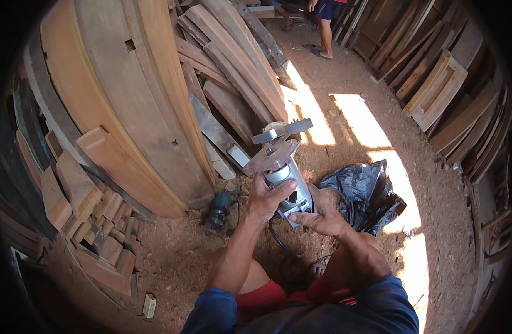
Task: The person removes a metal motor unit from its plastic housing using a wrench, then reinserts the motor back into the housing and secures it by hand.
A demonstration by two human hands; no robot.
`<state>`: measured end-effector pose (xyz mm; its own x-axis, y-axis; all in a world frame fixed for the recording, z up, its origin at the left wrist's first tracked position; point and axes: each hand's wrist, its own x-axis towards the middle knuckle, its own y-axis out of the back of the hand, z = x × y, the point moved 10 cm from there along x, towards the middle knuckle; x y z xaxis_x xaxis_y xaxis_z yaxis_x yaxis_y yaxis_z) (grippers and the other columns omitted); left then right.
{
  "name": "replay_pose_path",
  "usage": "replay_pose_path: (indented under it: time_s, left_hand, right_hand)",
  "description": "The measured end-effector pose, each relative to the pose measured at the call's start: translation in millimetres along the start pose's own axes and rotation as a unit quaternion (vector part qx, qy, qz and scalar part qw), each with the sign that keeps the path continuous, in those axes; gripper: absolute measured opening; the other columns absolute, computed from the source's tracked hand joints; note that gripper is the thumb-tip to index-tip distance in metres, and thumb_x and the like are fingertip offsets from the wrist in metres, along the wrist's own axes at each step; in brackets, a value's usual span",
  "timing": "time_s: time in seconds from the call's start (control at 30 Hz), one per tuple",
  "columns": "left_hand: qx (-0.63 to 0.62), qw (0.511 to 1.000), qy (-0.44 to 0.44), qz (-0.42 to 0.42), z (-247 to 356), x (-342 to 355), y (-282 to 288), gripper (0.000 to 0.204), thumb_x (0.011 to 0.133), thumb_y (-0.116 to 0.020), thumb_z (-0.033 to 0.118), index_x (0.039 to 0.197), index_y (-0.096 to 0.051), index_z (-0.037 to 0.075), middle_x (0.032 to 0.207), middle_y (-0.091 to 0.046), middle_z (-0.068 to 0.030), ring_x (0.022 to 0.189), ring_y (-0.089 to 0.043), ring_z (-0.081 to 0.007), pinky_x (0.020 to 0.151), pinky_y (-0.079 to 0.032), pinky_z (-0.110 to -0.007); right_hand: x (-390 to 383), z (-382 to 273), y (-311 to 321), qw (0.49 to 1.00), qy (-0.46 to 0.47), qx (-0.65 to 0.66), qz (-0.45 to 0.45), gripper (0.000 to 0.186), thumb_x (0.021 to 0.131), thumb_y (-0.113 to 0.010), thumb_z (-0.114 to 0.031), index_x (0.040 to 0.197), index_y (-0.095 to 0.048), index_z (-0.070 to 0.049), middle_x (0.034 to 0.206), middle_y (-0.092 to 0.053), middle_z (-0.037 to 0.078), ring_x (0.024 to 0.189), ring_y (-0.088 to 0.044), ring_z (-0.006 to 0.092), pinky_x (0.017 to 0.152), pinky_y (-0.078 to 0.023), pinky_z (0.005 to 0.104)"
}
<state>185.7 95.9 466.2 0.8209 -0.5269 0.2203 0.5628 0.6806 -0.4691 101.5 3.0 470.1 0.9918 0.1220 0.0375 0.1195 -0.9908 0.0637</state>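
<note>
A silver trim router (288,186) is held up between both hands in front of my knees, tilted with its base pointing away from me. My left hand (265,195) wraps round the left side of the body just below the clear base plate (274,156), thumb across the front. My right hand (323,215) grips the rear end, its thumb on the silver end piece. A flat grey metal guide (282,130) sticks out past the base. From the rear end a dark cord (279,240) hangs toward the ground.
A blue-green power tool (217,210) lies on the dirt floor to the left. A black plastic bag (363,196) sits at the right. Wide boards (119,106) lean at the left, above stacked wood offcuts (108,245). Another person's legs (325,38) show at the far end.
</note>
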Motion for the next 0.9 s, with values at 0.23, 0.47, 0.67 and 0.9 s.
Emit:
replay_pose_path:
  time_s: [0.23,0.47,0.67,0.9]
  left_hand:
    - [-0.041,0.997,0.019,0.057,-20.2,4.2,17.1,0.056,0.082,-0.080,0.014,0.127,-0.052,-0.001,0.105,-0.066,-0.0111,0.096,-0.067,-0.0199,0.086,-0.057,-0.035]
    - [-0.088,0.984,0.008,0.157,-17.8,3.5,21.4,0.063,0.081,-0.083,0.010,0.132,-0.045,0.000,0.113,-0.059,-0.0079,0.098,-0.061,-0.0140,0.083,-0.054,-0.029]
    - [-0.104,0.979,-0.023,0.176,-18.2,6.0,23.6,0.051,0.085,-0.079,0.005,0.124,-0.047,0.001,0.111,-0.059,-0.0066,0.095,-0.062,-0.0120,0.081,-0.054,-0.026]
    - [-0.074,0.984,-0.054,0.151,-8.9,5.0,11.2,0.049,0.085,-0.078,0.006,0.123,-0.048,0.001,0.110,-0.058,-0.0056,0.094,-0.061,-0.0109,0.081,-0.053,-0.027]
  right_hand:
    - [2.4,9.3,11.7,0.988,0.005,-0.156,0.007,0.069,0.085,-0.083,-0.029,0.132,-0.045,0.004,0.104,-0.063,0.013,0.095,-0.062,0.0190,0.081,-0.053,0.0339]
    - [1.2,-0.4,12.5,0.980,-0.023,-0.196,0.034,0.066,0.083,-0.084,-0.030,0.124,-0.047,0.006,0.094,-0.064,0.017,0.085,-0.065,0.0220,0.075,-0.054,0.0374]
    - [2.2,9.5,17.6,0.958,-0.028,-0.278,0.060,0.067,0.080,-0.085,-0.035,0.119,-0.048,0.006,0.092,-0.065,0.021,0.083,-0.067,0.0287,0.072,-0.054,0.0412]
    - [0.6,10.5,18.5,0.962,0.020,-0.261,0.077,0.066,0.080,-0.085,-0.034,0.118,-0.049,0.006,0.093,-0.066,0.019,0.083,-0.068,0.0270,0.073,-0.054,0.0401]
